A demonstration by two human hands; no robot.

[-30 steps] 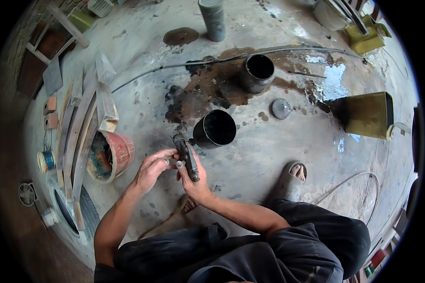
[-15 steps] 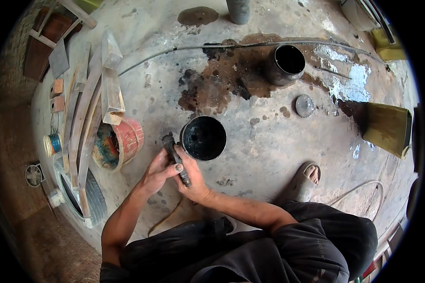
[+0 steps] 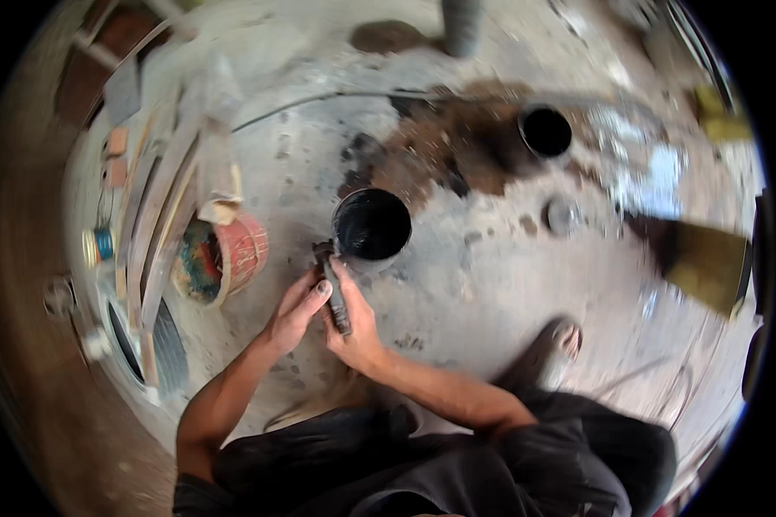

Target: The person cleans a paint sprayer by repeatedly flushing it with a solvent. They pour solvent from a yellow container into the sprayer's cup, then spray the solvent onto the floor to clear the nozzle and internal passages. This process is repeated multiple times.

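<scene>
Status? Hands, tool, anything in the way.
Right hand gripping dark tool. Left hand against it. Black pot close by tool's far end, contact unclear; red bucket off left.

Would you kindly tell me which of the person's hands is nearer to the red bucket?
The left hand: it is right of the red bucket and slightly lower in view; the right hand is farther right.
</scene>
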